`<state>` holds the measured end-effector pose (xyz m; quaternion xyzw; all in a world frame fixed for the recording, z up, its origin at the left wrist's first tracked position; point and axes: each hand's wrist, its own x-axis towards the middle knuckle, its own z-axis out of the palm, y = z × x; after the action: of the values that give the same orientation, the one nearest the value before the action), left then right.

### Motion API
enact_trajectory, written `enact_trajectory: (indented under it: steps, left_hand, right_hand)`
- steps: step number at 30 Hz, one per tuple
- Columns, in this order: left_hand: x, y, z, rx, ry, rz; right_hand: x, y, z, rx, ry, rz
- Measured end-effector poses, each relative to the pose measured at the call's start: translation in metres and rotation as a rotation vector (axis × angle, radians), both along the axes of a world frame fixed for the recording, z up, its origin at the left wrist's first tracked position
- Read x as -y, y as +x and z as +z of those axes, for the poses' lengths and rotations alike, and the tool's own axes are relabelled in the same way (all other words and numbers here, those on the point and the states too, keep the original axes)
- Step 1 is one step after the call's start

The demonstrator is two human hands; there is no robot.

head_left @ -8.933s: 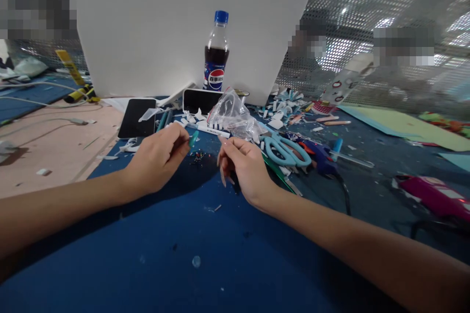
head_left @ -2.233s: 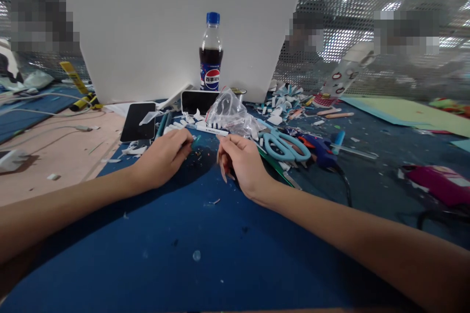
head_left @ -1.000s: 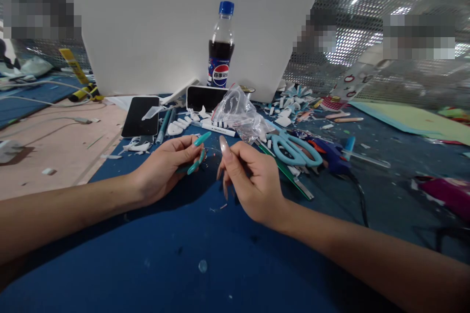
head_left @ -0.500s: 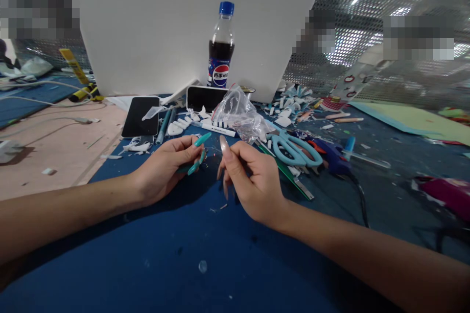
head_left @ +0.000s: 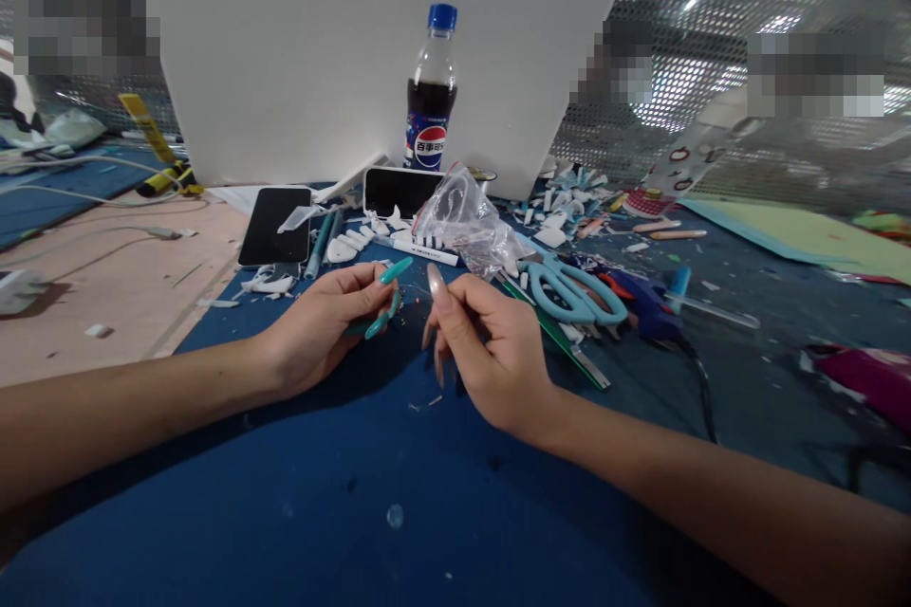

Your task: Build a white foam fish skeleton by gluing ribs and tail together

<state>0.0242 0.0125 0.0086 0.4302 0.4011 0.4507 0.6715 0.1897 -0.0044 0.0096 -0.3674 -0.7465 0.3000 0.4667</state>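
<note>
My left hand (head_left: 320,327), with long teal nails, is closed in a pinch above the blue table surface (head_left: 299,493). Facing it, my right hand (head_left: 491,341) has long beige nails, with thumb and forefinger pressed together. A very fine thread (head_left: 414,287) shows faintly in the small gap between the fingertips, seemingly held at both ends. Tiny bead-like specks lie beside the left fingertips; whether they are on the thread I cannot tell. Just behind the hands are a white marker (head_left: 434,252) and a crumpled clear plastic bag (head_left: 474,218).
Light blue scissors (head_left: 569,289), a green strip (head_left: 562,337) and a blue glue gun (head_left: 651,308) lie right of my right hand. Behind are two phones (head_left: 275,226) and a cola bottle (head_left: 430,104) before a white board (head_left: 299,47). White scraps (head_left: 569,199) are scattered about.
Both hands keep almost the same pose and place. The whole view has shifted very slightly, with things appearing a little further right.
</note>
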Motion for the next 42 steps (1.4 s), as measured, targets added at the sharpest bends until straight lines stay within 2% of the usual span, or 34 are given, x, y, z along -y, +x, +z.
enact_trajectory:
  steps: [17,28,34,42]
  left_hand:
    - [0.0007,-0.0017,-0.0011,0.006,0.003,-0.001]
    - [-0.0004,0.0006,0.0,0.015,0.002,0.003]
    - [-0.001,-0.0001,-0.0007,0.008,0.019,-0.008]
    - [-0.0003,-0.0012,-0.0017,0.001,0.021,-0.005]
  right_hand:
    - [-0.001,-0.0001,-0.0007,-0.003,0.002,-0.001]
    - [-0.0024,0.0003,-0.0006,0.021,0.039,0.022]
    - [-0.0041,0.0004,-0.0016,0.023,0.11,0.02]
    - [-0.0026,0.0009,-0.0014,0.023,0.109,0.026]
